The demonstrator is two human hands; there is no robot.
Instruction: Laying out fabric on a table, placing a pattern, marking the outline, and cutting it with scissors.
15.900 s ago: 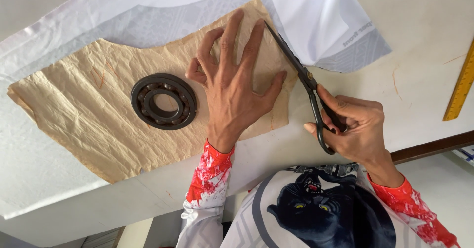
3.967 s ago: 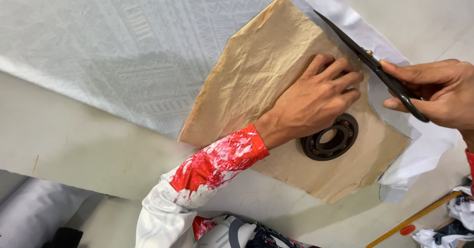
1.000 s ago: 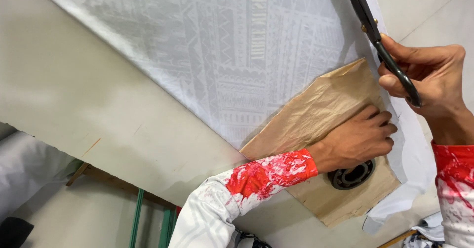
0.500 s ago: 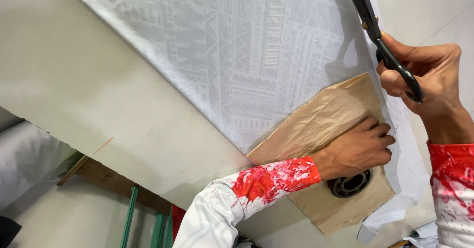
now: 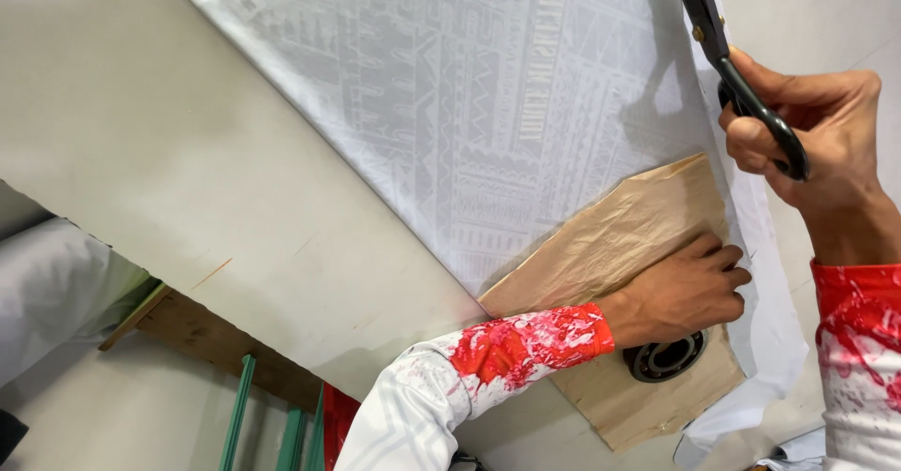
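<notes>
My left hand (image 5: 683, 290) presses flat on a crumpled brown paper pattern (image 5: 610, 246) lying on a white patterned fabric (image 5: 469, 105). A round metal bearing (image 5: 668, 359) rests on the paper just below that hand as a weight. My right hand (image 5: 807, 133) grips black scissors (image 5: 718, 44) by their handles; the blades point up along the right edge of the fabric, past the paper's top corner. The blade tips run out of the picture at the top.
The fabric lies on a pale cream table (image 5: 188, 171). Past the table's lower-left edge are a wooden bar (image 5: 188, 326), green metal rods (image 5: 239, 415) and a grey floor. A strip of cut white fabric (image 5: 770, 340) hangs at the right of the paper.
The view has swung further over the fabric. The scissors have travelled up the fabric's right edge beyond the paper, while my left hand stays pressed on the pattern above the bearing.
</notes>
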